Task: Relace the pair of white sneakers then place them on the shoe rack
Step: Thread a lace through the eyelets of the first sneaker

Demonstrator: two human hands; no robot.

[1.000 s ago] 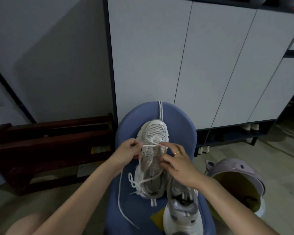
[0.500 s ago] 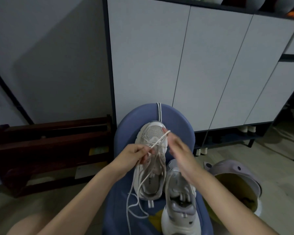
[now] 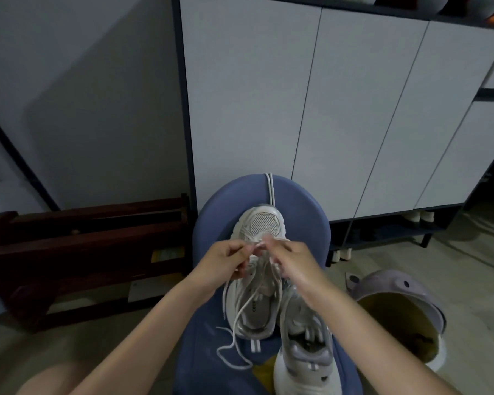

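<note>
White lace (image 3: 236,332) now trails slack over the blue chair seat (image 3: 211,346) beside the nearer sneaker (image 3: 305,363), while both hands have drawn together over the farther sneaker (image 3: 261,269). Left hand (image 3: 226,259) and right hand (image 3: 294,263), apart half a second ago, now pinch the lace ends fingertip to fingertip near the toe, likely threading the lowest eyelets. Lacing looks barely begun, with the dark wooden shoe rack (image 3: 77,246) on the left waiting.

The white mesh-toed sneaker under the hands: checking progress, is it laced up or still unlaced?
Still unlaced: the white mesh-toed sneaker has its white lace trailing loose over the blue seat.
</note>
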